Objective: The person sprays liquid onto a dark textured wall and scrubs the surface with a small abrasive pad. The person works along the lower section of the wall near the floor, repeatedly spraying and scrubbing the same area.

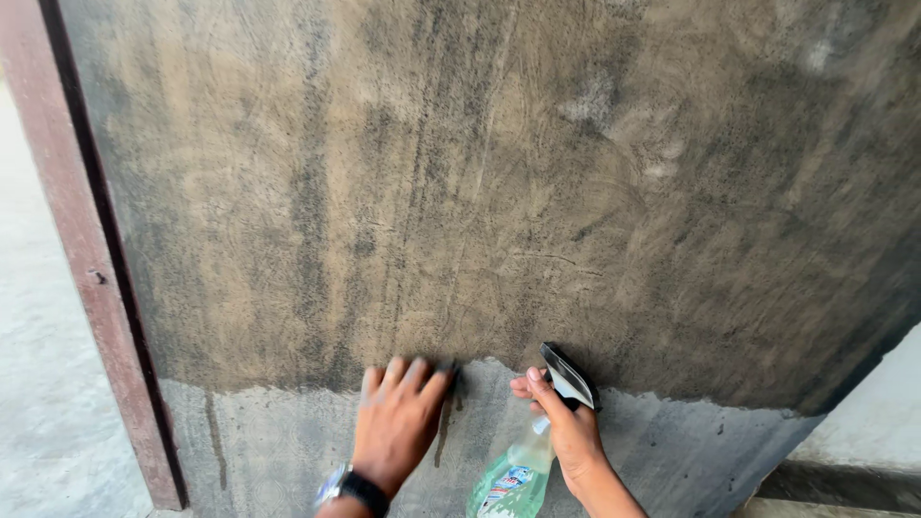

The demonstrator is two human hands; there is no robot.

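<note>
My left hand [398, 417] presses flat on a stained concrete wall [499, 192], fingers spread, with something dark just showing under the fingertips; what it is cannot be told. A watch sits on that wrist. My right hand [566, 422] grips a clear spray bottle [513, 475] of greenish liquid by its neck, index finger at the trigger. The dark nozzle head [569, 377] points up and left, close to the wall.
The wall's upper part is dark and grimy, while the band below the hands is paler grey with drip marks. A reddish-brown frame post [91, 269] runs down the left side. Pale concrete floor [38, 403] lies beyond it, and a ledge at the lower right.
</note>
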